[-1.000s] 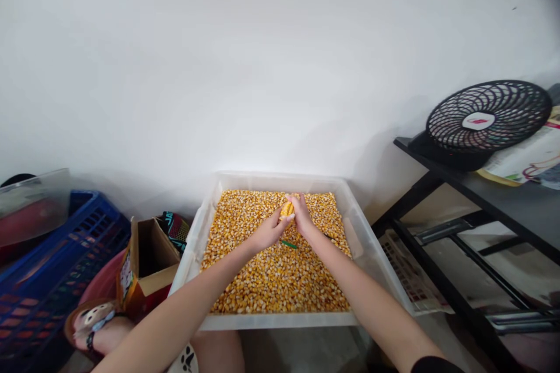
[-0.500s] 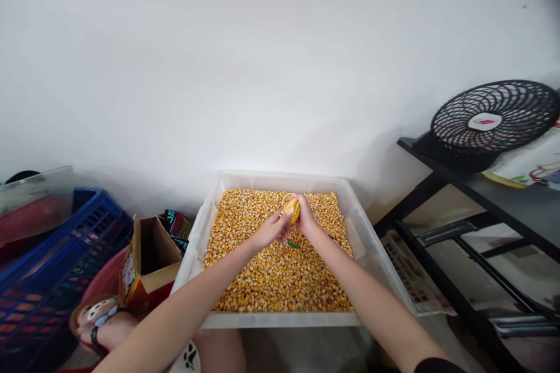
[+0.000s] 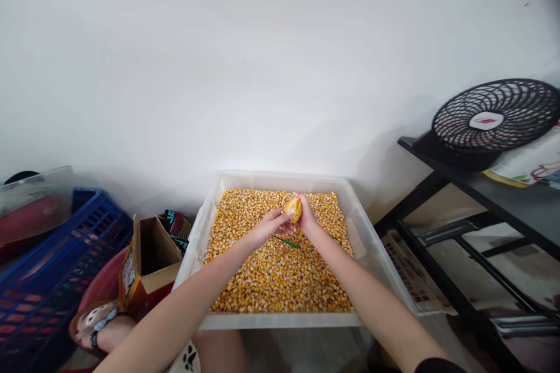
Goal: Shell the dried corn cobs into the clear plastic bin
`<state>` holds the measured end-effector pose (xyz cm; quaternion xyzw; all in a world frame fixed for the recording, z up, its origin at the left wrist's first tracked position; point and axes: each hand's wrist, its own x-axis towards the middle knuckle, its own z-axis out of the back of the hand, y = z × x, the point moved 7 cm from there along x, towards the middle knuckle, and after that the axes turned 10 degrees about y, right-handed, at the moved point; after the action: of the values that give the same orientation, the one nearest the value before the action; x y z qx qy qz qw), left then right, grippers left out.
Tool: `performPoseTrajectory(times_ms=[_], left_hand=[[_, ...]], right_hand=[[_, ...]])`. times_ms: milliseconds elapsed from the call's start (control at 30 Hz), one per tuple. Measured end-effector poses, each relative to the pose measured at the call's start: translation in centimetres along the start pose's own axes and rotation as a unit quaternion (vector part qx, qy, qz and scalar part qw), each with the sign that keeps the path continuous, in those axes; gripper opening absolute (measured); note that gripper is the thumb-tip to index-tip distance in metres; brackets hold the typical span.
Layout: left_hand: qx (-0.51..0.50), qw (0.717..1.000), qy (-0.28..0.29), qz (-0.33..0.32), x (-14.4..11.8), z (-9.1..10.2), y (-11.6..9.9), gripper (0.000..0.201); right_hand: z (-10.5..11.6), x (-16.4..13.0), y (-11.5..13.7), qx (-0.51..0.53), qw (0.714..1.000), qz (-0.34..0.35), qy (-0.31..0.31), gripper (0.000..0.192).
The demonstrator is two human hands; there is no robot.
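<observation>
Above the middle of a translucent plastic bin [image 3: 384, 256] filled with loose corn kernels [image 3: 280, 285], both hands meet at a short yellow corn cob [image 3: 293, 208]. From the right side, my right hand [image 3: 307, 215] is wrapped round the cob, its fingers partly behind it. My left hand [image 3: 270, 226] grips the cob from the left, thumb on its near face and other fingers below. Just under the hands shows a thin tool with a green handle [image 3: 291, 243]; whether it touches the left fingers or only the kernels, I cannot tell.
To the right, a black fan [image 3: 485, 120] sits on a dark table [image 3: 464, 183] with a metal frame. Left of the bin are an open cardboard box [image 3: 153, 280], a pink basin [image 3: 100, 280] and a blue crate [image 3: 48, 285]. A white wall [image 3: 262, 70] rises behind.
The left fingers have shifted slightly, and more of the green-handled tool shows beneath them. The cob stays in both hands, turned a little.
</observation>
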<state>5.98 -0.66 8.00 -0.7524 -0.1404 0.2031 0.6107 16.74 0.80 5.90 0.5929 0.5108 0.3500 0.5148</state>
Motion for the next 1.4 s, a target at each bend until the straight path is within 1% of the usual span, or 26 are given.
performPoseTrajectory(times_ms=[67,100,167,233,333,367,433,500,567,633,700,800,1000,1167,1233,1300,1367,1400], left_hand=[[0.041,0.998,-0.048,0.009,-0.1,0.5,-0.2,0.046],[0.059,0.996,-0.073,0.011,-0.2,0.9,-0.2,0.048],[0.092,0.990,-0.106,0.014,-0.2,1.4,0.0,0.050],[0.123,0.986,-0.116,0.013,-0.1,2.0,0.4,0.052],[0.151,0.978,-0.141,0.001,-0.1,3.2,0.5,0.052],[0.159,0.975,-0.155,0.000,-0.2,3.7,0.5,0.053],[0.174,0.969,-0.178,0.004,-0.4,4.5,0.4,0.054],[0.187,0.965,-0.184,0.008,-0.5,4.8,0.3,0.054],[0.200,0.963,-0.179,0.008,-0.5,4.8,0.3,0.053],[0.217,0.961,-0.170,0.007,-0.5,4.5,0.4,0.050],[0.240,0.957,-0.163,0.008,-0.5,4.1,0.5,0.047],[0.266,0.951,-0.157,0.009,-0.4,3.9,0.7,0.045],[0.247,0.960,-0.133,-0.012,-0.4,3.6,0.2,0.043],[0.244,0.961,-0.128,-0.016,-0.6,3.3,0.1,0.043],[0.230,0.963,-0.136,-0.020,-0.6,3.3,0.3,0.045],[0.198,0.968,-0.155,-0.028,-0.5,3.6,0.5,0.048],[0.164,0.966,-0.199,-0.023,-0.6,4.6,0.6,0.051],[0.160,0.959,-0.232,-0.016,-0.8,5.3,0.6,0.052]], right_hand=[[0.3,-0.2,0.5,-0.003,0.997,0.057,-0.050,0.026],[0.2,-0.3,0.6,-0.006,0.995,0.079,-0.063,0.026],[-0.3,-0.4,0.6,-0.028,0.993,0.099,-0.058,0.028],[-0.8,-0.3,-0.1,-0.021,0.997,0.064,-0.035,0.033],[-1.7,-0.2,-1.4,0.030,0.999,-0.023,0.019,0.043],[-2.1,-0.3,-1.4,0.040,0.998,-0.039,0.042,0.045],[-2.8,-0.4,-1.2,0.051,0.994,-0.038,0.087,0.045],[-3.4,-0.6,-0.9,0.064,0.990,-0.030,0.123,0.047],[-3.8,-0.7,-0.8,0.088,0.985,-0.028,0.142,0.047],[-3.9,-0.8,-0.9,0.120,0.983,-0.017,0.136,0.047],[-3.9,-0.9,-1.0,0.151,0.982,0.002,0.115,0.047],[-3.9,-1.1,-1.0,0.175,0.979,0.014,0.099,0.044],[-3.9,-1.4,-0.7,0.194,0.973,0.003,0.125,0.045],[-3.8,-1.3,-0.8,0.199,0.970,-0.005,0.139,0.050],[-4.1,-1.2,-0.8,0.194,0.971,-0.010,0.138,0.053],[-4.3,-1.3,-0.7,0.187,0.974,-0.011,0.124,0.056],[-4.6,-1.5,-0.4,0.168,0.977,-0.023,0.128,0.063],[-4.9,-1.6,-0.3,0.154,0.977,-0.035,0.144,0.068]])
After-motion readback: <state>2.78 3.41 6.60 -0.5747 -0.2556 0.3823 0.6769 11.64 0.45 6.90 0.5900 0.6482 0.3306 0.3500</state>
